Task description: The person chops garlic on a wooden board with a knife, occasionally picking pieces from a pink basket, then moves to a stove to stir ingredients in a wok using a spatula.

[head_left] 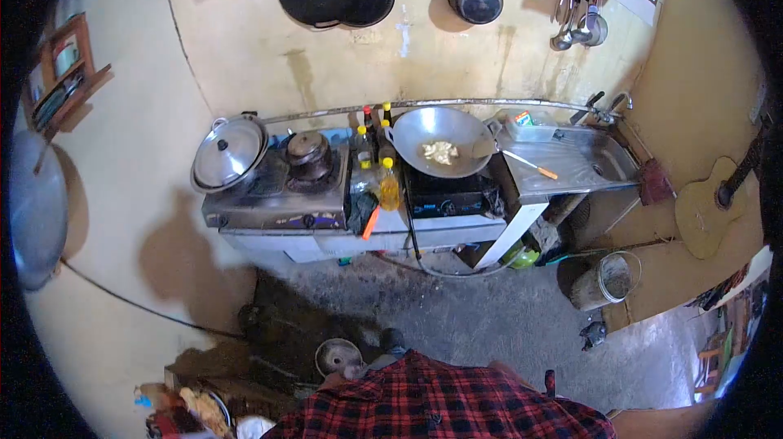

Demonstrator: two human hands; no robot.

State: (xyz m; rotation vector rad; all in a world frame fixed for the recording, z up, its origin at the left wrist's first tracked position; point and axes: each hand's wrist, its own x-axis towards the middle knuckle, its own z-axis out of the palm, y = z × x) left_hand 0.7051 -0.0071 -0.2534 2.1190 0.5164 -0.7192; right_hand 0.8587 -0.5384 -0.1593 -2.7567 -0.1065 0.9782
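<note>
My left hand is low in the view, in front of my red-and-black checked shirt, its fingers at the rim of a round, worn-looking bowl. The fingers are small and dim there. My right hand is out of sight; only a bit of that forearm shows beside the shirt. Ahead, a large wok sits on a black gas stove, with pale pieces in oil at its bottom. A spatula with an orange-tipped handle leans over the wok's right rim toward the sink.
Oil and sauce bottles stand between the wok and a second stove, which bears a lidded pot and a small dark pot. A steel sink is at right. A bucket and a guitar are farther right.
</note>
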